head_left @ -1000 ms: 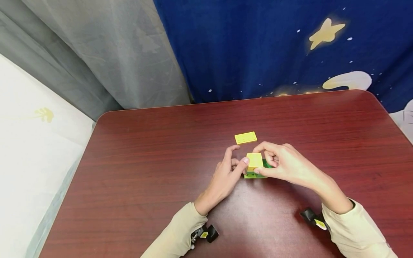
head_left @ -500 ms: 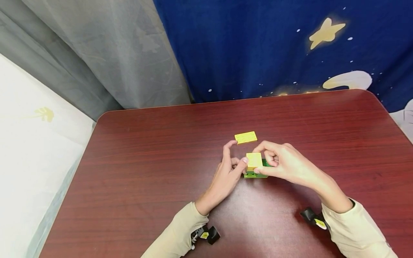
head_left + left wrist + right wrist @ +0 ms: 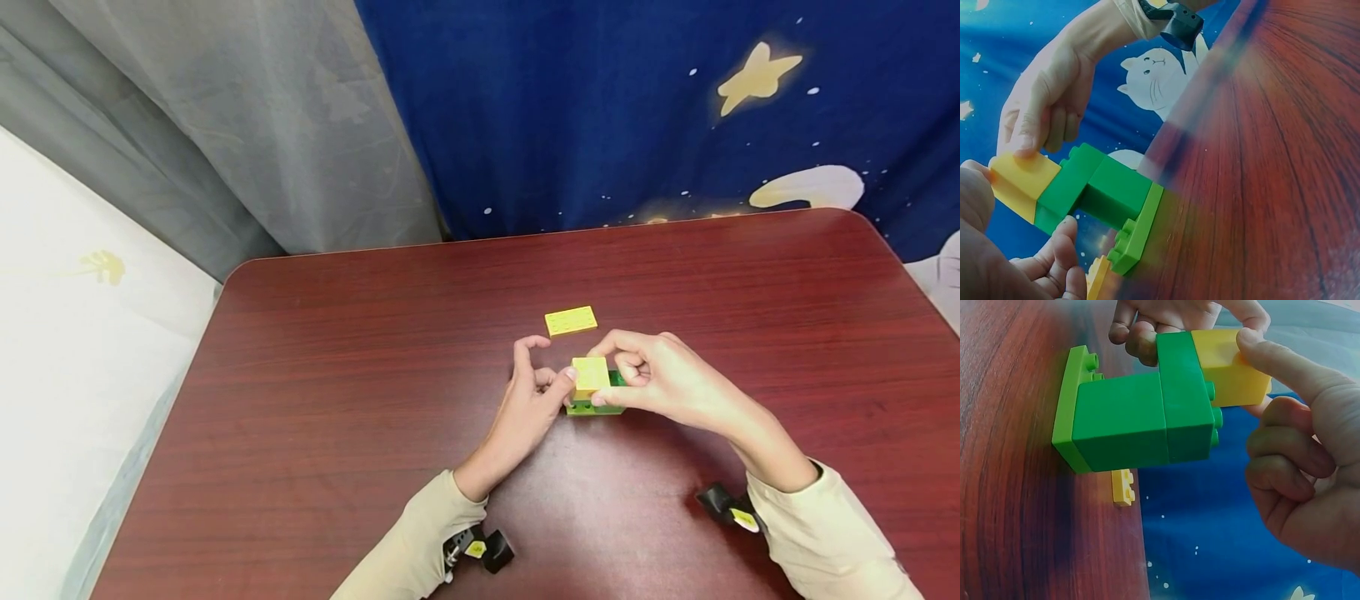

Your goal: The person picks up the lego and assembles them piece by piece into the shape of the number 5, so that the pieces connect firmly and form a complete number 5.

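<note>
A stack of toy building bricks stands on the table. Its base is a light green plate, with a green block on it. Crosswise above lies a green brick, overhanging to one side, topped by a yellow brick. My right hand pinches the yellow brick between thumb and index finger, the other fingers curled in. My left hand holds the overhanging end, its thumb at the yellow brick and fingertips touching the green brick from below. Its index finger is bent and apart from the bricks.
A flat yellow studded plate lies on the table just beyond the stack. The reddish-brown table extends around the hands. Grey curtain and blue curtain hang behind its far edge.
My left index finger rises toward the yellow plate, then bends back slightly to the left. The right hand keeps its pinch, and the stack stays nearly in place.
</note>
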`<state>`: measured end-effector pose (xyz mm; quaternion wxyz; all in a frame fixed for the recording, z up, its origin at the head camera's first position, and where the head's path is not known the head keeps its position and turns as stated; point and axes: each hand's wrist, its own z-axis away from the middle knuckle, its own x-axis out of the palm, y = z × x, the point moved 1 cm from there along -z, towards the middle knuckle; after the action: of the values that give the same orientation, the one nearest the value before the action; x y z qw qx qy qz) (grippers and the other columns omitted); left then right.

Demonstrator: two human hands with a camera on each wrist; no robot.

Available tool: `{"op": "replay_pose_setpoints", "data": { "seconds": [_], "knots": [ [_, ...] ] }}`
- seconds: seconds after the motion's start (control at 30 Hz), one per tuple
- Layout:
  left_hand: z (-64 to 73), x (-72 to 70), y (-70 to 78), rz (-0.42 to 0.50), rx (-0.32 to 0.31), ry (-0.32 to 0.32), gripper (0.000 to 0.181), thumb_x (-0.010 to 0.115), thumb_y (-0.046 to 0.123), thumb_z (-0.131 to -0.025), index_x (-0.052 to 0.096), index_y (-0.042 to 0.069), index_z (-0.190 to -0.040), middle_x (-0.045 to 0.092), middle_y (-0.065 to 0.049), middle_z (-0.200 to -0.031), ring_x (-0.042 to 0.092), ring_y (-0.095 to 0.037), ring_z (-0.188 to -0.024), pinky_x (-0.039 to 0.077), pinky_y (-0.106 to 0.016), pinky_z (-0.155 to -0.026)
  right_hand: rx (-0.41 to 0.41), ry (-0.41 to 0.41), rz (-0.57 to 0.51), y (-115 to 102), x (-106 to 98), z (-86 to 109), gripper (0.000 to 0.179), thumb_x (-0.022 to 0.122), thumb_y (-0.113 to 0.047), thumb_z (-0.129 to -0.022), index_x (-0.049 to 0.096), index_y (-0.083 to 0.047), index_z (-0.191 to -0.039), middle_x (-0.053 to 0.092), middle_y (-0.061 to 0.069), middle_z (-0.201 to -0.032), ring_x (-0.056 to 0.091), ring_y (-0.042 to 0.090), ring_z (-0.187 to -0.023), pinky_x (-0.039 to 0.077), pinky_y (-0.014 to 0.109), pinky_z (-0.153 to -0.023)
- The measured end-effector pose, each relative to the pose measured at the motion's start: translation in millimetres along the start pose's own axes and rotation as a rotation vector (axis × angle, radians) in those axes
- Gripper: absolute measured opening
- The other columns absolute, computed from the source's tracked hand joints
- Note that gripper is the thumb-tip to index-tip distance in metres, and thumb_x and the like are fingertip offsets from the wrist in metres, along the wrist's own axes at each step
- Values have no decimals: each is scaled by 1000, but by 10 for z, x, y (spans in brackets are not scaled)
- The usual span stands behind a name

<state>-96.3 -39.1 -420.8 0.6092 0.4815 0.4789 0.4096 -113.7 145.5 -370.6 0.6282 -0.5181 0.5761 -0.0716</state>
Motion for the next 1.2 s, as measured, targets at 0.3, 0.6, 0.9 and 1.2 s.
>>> {"op": "replay_pose_setpoints", "data": {
  "seconds": [0.3,0.6,0.9,1.2],
  "knots": [
    [3,12,-8,60,47,7,40,56,13,-88,28,5,-116,53,-13,-62,52,-33,-60,37,-21,-56,-6,7,27,19,1,0,29,80,-29,-72,60,-25,-92,29,-16,-58,27,-1,-51,29,23,-48],
    [4,19,-17,74,68,5,35,56,12,-89,31,4,-113,54,-14,-62,52,-31,-60,38,-21,-57,-35,24,64,17,8,10,31,82,-26,-71,59,-25,-92,28,-17,-58,26,-2,-51,27,21,-47],
    [78,-36,183,29,46,5,24,55,7,-90,41,-5,-107,57,-28,-70,51,-32,-60,35,-20,-56,-53,29,159,-29,-3,15,32,81,-30,-72,60,-26,-96,31,-16,-59,27,-2,-51,27,18,-47],
    [124,-74,356,-28,57,29,19,55,7,-90,39,0,-83,59,-20,-65,46,-7,-54,32,-19,-55,-28,34,191,-36,-77,42,35,80,-25,-73,61,-20,-102,31,-13,-62,24,-1,-53,25,19,-48]
  ]
}}
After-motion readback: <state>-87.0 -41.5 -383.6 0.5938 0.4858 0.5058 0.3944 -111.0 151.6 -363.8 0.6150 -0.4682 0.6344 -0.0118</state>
